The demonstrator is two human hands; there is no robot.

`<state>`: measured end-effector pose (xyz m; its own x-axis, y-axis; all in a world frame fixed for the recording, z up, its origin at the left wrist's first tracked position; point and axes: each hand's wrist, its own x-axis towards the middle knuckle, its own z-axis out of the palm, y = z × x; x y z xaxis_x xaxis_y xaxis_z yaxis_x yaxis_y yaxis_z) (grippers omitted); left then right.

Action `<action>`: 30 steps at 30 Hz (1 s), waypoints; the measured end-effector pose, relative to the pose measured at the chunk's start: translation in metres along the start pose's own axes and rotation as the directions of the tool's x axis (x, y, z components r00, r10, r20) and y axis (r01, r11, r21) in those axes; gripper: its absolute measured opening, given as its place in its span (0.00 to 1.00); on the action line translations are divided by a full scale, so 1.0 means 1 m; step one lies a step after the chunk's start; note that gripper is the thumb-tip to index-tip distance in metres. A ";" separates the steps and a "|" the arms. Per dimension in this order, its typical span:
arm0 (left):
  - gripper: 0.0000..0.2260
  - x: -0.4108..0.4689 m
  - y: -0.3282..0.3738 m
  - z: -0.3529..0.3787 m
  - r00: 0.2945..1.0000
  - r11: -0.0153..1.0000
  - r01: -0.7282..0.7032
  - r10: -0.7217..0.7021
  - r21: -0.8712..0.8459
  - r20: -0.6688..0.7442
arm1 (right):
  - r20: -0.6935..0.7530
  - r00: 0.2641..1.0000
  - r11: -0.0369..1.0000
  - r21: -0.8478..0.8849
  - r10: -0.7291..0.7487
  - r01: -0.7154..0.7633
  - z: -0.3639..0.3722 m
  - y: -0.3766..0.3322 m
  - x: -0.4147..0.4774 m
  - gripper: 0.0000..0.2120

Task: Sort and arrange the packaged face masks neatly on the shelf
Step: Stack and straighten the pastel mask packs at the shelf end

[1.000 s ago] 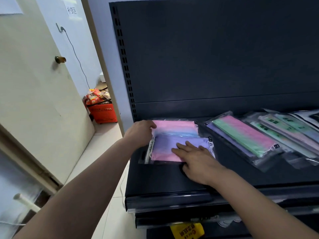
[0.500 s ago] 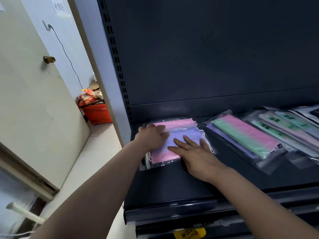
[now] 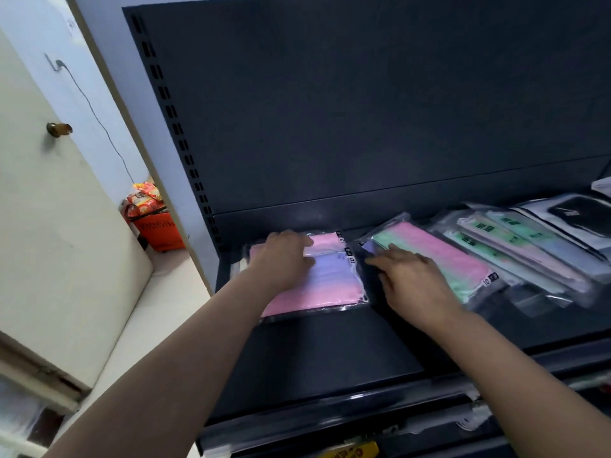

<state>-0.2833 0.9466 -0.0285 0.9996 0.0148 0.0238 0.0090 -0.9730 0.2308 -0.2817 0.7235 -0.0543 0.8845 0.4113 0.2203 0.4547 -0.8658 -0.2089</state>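
A stack of pink-and-purple mask packs [image 3: 327, 285] lies at the left end of the dark shelf [image 3: 324, 352]. My left hand [image 3: 284, 259] rests flat on top of that stack, fingers spread toward the right. My right hand [image 3: 413, 282] lies with straight fingers on the near left corner of a green-and-pink mask pack [image 3: 443, 256] just to the right. Further right, several green-labelled mask packs [image 3: 515, 252] overlap one another at an angle.
A dark back panel [image 3: 363, 110] rises behind the shelf. A black-printed pack [image 3: 575, 213] sits at the far right. Left of the shelf unit are a cream door [image 3: 49, 209] and an orange basket [image 3: 162, 226] of snacks on the floor.
My right hand left the pink-and-purple stack and moved right onto the green-and-pink pack. My left hand slid further onto the stack's top. The camera shifted closer.
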 end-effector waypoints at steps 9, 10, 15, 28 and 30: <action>0.16 0.046 0.117 0.025 0.994 0.993 -0.087 0.091 -0.079 0.057 | 0.250 0.968 0.999 -0.053 0.017 -0.004 -0.023 0.091 -0.017 0.24; 0.16 0.049 0.120 0.027 0.993 0.995 -0.086 0.089 -0.052 0.074 | 0.260 0.965 0.999 -0.018 -0.031 0.037 -0.026 0.098 -0.018 0.24; 0.23 0.057 0.141 0.037 0.979 0.989 -0.136 0.143 -0.059 0.148 | 0.269 0.955 0.991 0.084 -0.127 0.108 -0.034 0.126 -0.023 0.38; 0.14 0.051 0.158 0.025 0.951 0.846 0.306 -0.255 -0.437 0.173 | -0.050 0.995 0.989 0.128 0.083 -0.076 -0.042 0.148 -0.006 0.14; 0.10 0.042 0.156 0.019 0.926 0.704 0.345 -0.363 -0.620 0.103 | -0.033 0.999 0.969 0.248 0.027 -0.018 -0.041 0.135 -0.002 0.14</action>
<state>-0.2396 0.7910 -0.0100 0.9251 0.3435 -0.1620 0.3350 -0.5371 0.7742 -0.2261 0.5940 -0.0439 0.8924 0.3783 0.2460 0.4506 -0.7754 -0.4424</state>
